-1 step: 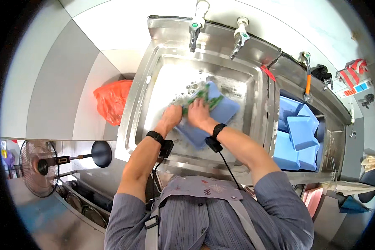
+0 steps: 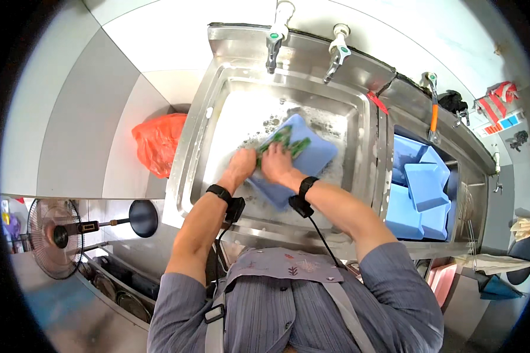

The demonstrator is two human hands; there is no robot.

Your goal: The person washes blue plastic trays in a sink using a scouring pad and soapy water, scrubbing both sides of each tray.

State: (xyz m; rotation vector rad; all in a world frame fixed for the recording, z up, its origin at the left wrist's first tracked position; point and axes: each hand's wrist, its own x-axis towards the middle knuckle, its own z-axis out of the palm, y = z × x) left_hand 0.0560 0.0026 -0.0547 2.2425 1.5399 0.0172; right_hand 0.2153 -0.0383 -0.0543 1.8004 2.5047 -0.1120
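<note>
A light blue plastic tray (image 2: 318, 154) lies at a slant in the soapy steel sink (image 2: 359, 141). My right hand (image 2: 278, 165) presses a green cloth (image 2: 284, 137) against its surface, fingers bent over the cloth. Part of the cloth sticks out beyond my fingertips, and it is smeared by motion. At the left edge of the tray, my left hand (image 2: 240, 167) is closed, its fingers curled; it seems to grip the tray there, though the fingertips are hidden. Foam and bubbles lie around the tray.
Several blue trays (image 2: 427, 182) fill the right-hand basin. Two taps (image 2: 273, 44) reach over the sink's back edge. A red plastic bag (image 2: 159, 144) sits left of the sink. A fan (image 2: 56, 235) stands at the lower left.
My right hand has shifted slightly left with the green cloth, whose shape has changed a little. My left hand stays at the tray's edge.
</note>
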